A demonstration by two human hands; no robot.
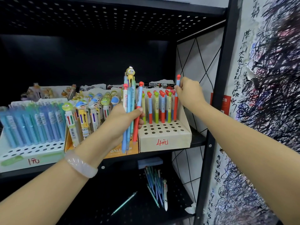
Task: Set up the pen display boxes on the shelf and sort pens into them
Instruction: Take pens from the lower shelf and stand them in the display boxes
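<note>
1. We see our left hand (125, 117) curled round a bundle (129, 111) of pens, fingers and thumb clamped on the barrels in front of the shelf (197, 140).
2. The bundle stands nearly upright, long axis vertical, caps up and tips down. A yellow figure topper (130, 72) rises highest; a red-and-blue pen (138, 111) on the bundle's right leans slightly, its red knob up and to the right.
3. Our right hand (189, 93) pinches one pen (177, 98) near its top, fingers closed together on the blue upper barrel just under the red knob.
4. That pen is upright, knob up, red lower barrel pointing down into the back right corner of the tan box (164, 140), beside the box's right wall. We cannot tell whether its tip is seated in a hole.
5. The tan box sits at the right end of the shelf, marked "4元" in red on its front. Its rear rows hold upright red, blue and green pens; its front holes show open.
6. To its left stands an orange box (116, 151) of character-topped pens, partly hidden by our left hand.
7. Further left a white box (32, 155), marked "1元", holds blue and green pens leaning back.
8. On the lower shelf lie loose pens (155, 187), mostly pointing away from us, with one teal pen (125, 202) lying diagonally apart.
9. A pale bangle (81, 166) circles our left wrist.
</note>
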